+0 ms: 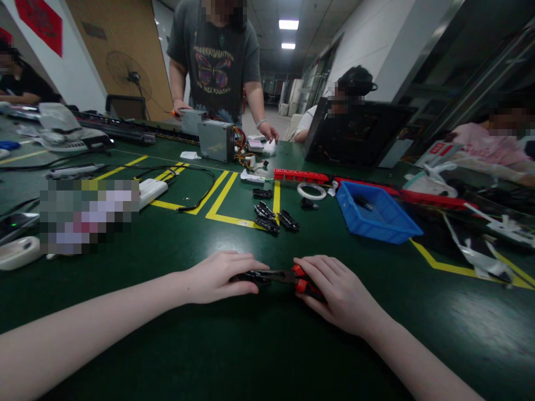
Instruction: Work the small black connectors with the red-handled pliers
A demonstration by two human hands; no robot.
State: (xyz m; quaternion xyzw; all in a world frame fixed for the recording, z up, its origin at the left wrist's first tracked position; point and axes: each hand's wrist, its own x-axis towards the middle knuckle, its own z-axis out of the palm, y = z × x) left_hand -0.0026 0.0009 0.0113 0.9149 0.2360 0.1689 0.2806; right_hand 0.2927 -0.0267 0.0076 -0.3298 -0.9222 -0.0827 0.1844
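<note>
My left hand (219, 277) lies closed over the black front end of a pair of pliers (281, 276) on the green table (167, 250). My right hand (336, 292) is wrapped round the pliers' red and black handles. The tool rests low on the table between both hands. Just beyond the hands lie several small black connector parts (273, 217).
A blue tray (376, 214) sits to the right, with a white tape ring (311, 191) and a red strip (301, 176) behind. A person in a dark shirt stands across the table by a grey power supply (215, 140). Cables, white devices and seated people line the edges.
</note>
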